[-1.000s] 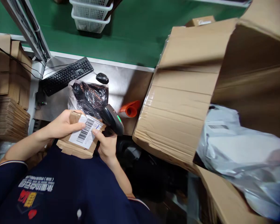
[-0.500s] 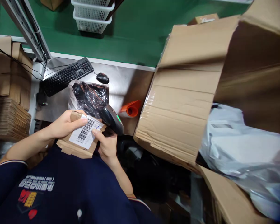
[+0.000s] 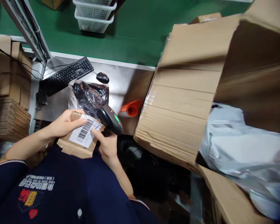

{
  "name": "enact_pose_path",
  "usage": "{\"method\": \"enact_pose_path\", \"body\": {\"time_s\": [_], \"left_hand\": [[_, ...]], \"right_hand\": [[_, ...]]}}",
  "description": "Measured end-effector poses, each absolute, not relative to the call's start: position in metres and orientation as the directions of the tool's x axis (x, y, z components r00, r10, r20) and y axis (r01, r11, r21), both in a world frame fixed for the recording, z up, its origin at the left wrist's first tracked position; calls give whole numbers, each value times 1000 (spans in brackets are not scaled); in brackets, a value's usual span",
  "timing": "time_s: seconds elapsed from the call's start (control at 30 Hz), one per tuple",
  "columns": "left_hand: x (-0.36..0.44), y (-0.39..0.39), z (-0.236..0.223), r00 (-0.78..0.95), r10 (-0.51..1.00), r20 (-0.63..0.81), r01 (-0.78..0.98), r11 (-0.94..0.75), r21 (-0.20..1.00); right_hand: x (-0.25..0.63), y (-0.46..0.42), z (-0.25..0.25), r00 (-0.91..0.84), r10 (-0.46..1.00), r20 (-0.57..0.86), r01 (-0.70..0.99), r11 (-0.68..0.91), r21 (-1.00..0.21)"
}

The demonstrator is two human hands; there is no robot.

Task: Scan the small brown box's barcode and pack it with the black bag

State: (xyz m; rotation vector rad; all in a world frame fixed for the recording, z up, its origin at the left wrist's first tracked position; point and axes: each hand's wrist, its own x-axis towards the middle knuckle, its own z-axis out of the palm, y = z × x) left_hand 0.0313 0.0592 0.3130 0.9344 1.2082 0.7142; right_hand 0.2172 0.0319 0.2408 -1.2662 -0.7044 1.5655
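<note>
A small brown cardboard parcel (image 3: 71, 147) with a white barcode label (image 3: 85, 133) rests against my chest. My left hand (image 3: 63, 124) grips its upper left edge, thumb lying on the label. My right hand (image 3: 106, 144) is closed round the handle of a black barcode scanner (image 3: 109, 119) with a green light, and its thumb presses the label's right edge.
On the steel table (image 3: 123, 82) lie a black item in clear plastic (image 3: 90, 96), a keyboard (image 3: 66, 74), a mouse (image 3: 102, 77) and an orange tape holder (image 3: 132, 108). A big open carton (image 3: 184, 105) with grey mailer bags (image 3: 242, 146) fills the right. Flat cartons (image 3: 7, 93) are stacked left.
The scanner has shifted slightly left and up toward the label. Both hands and the parcel stay almost where they were.
</note>
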Motion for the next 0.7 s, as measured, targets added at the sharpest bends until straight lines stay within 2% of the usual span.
{"method": "enact_pose_path", "body": {"time_s": [0.1,0.17,0.23,0.3,0.37,0.43,0.57,0.7], "left_hand": [[25,63,312,179,883,-434,72,428,901],[20,67,310,129,899,-418,110,406,907],[15,72,308,101,912,-399,151,382,912],[12,78,305,109,917,-383,188,360,914],[10,82,301,130,917,-376,217,344,914],[9,85,296,145,918,-370,237,331,913],[7,87,287,155,932,-328,265,281,922],[3,89,280,135,942,-306,303,255,918]], "right_hand": [[235,34,239,-22,929,-369,-233,-364,-902],[256,39,249,-49,950,-309,-102,-312,-944],[278,46,270,-159,973,-168,109,-152,-982],[295,52,298,-377,925,-50,329,84,-941],[303,55,323,-580,812,-70,484,274,-831],[303,56,339,-662,736,-142,578,380,-722],[300,54,345,-685,694,-221,661,465,-589],[306,50,345,-708,664,-240,653,487,-580]]}}
